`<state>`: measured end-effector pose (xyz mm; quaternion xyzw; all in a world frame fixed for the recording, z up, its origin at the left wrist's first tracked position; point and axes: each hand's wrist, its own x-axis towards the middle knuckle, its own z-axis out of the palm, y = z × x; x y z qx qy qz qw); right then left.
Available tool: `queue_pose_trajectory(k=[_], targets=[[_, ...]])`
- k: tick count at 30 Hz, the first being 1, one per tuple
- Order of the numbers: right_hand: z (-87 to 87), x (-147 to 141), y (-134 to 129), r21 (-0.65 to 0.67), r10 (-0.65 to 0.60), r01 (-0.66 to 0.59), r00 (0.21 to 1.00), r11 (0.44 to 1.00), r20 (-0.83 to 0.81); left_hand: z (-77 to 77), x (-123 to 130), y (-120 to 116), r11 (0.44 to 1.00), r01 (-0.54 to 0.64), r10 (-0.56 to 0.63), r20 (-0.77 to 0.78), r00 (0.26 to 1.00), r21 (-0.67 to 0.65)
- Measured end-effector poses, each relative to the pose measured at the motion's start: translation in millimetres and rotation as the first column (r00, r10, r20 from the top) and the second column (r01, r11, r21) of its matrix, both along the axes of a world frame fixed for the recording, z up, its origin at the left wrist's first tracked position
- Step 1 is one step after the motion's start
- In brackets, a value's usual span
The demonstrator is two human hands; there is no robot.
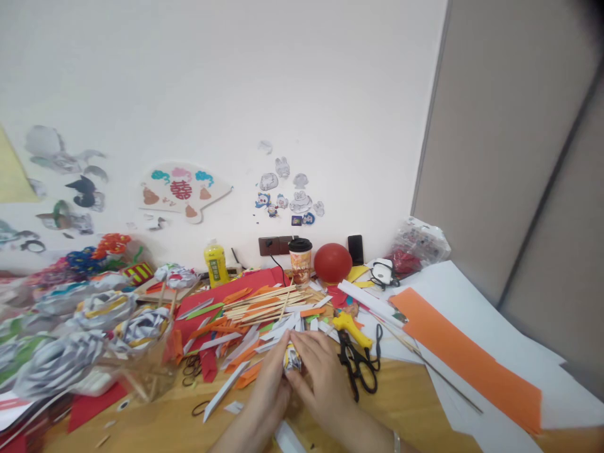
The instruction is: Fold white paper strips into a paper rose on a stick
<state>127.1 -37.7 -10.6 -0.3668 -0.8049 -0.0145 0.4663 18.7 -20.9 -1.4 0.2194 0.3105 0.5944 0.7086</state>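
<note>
Wrapped paper-strip bundles [61, 365]: heaped at far left, grey-and-white striped, some with yellow bands; from my remote seat I judge these the finished pieces, though many overlap and I can't count them.
Clear plastic container [158, 371]: just right of the heap, sticks visible through its wall.
Loose paper strips [225, 391]: white, orange and green, scattered over the middle of the wooden table [406, 396]; I take these as unused material, plenty of it.
Wooden sticks [264, 305]: a bunch lying across the strips, apparently unused.
Left hand [268, 377]: my view has its fingers curled in from the left, grasping one side of the folded paper piece.
Folded paper piece [291, 358]: between the two hands, near the table's front edge — small, white and yellow, mostly covered; I'd call it underway, but can't tell how much folding remains.
Right hand [325, 371]: fingers bent over the top, thumb against the piece, gripping it from the right.
Black scissors [358, 365]: on the table just beyond the right hand, not held.
Orange paper sheet [472, 358]: at right, over white paper sheets [514, 343] — large pieces, which I read as stock not yet cut.
</note>
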Motion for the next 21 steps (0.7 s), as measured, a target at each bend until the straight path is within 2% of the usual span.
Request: queue_pose_trajectory(k=[5, 12, 17, 21], targets=[[0.3, 12, 6, -0.025, 0.074, -0.075, 0.997, 0.997, -0.02, 7.7, -3, -2, 1.0, -0.009, 0.009, -0.055, 0.998, 0.004], [-4.1, 8, 11, -0.064, 0.093, -0.103, 0.985, 0.993, -0.143, 14.1, -3, -5, 0.998, 0.027, -0.02, -0.111, 0.994, 0.065], [1.9, 5, 9, -0.146, 0.097, -0.134, 0.966, 0.98, -0.24, 13.3, -2, -5, 0.997, 0.076, -0.076, 0.028, 0.997, -0.018], [3.4, 4, 10, -0.159, 0.095, -0.158, 0.933, 0.975, -0.346, 7.3, 1, -6, 0.984, 0.17, -0.163, 0.114, 0.98, -0.053]])
